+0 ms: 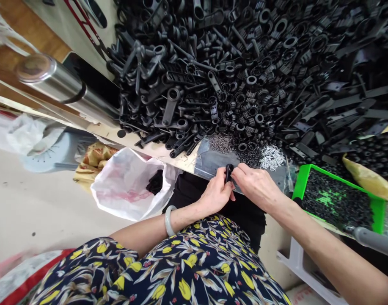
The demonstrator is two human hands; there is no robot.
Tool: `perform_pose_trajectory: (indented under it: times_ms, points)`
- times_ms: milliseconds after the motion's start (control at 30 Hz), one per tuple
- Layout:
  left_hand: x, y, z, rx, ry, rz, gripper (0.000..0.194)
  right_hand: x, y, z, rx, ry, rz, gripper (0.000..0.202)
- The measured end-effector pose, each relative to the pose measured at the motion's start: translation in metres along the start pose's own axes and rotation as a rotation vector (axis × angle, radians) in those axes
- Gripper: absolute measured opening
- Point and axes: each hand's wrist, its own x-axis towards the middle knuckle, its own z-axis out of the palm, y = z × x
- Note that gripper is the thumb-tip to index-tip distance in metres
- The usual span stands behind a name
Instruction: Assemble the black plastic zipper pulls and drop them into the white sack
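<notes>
My left hand [216, 194] is closed around a small black plastic part [229, 170], whose rounded, ring-like end sticks up past the thumb. Right beside it, my right hand [255, 183] has its fingertips pinched together against the part; whatever lies between them is hidden. Both hands hover over the table's front edge, above my lap. Just beyond them is a grey mat [213, 161] bearing a small heap of brownish metal bits [221, 142]. To the right of that sit tiny black pieces [249, 159] and a pile of silvery pins [272, 158].
A big heap of black plastic handles and rings [194, 76] covers the table. A green tray [303, 173] of small black pieces stands at right. At left are a steel flask [67, 82], a phone [92, 80] and, below, a white plastic bag [117, 186].
</notes>
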Motion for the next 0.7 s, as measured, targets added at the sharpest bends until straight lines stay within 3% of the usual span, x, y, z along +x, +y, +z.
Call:
perform_pose_trajectory:
  times_ms: [200,433,700]
  points:
    - [0.000,0.000,0.004,-0.106,0.026,-0.034,0.032,-0.004,-0.007,0.004,-0.003,0.028,-0.036,0.015]
    - [0.006,-0.009,-0.003,-0.236,-0.056,-0.031,0.031,-0.013,-0.006,0.015,0.051,0.211,-0.144,0.022]
    - [0.004,-0.004,-0.007,-0.193,-0.069,-0.024,0.031,-0.007,-0.003,0.017,0.129,0.127,-0.026,0.015]
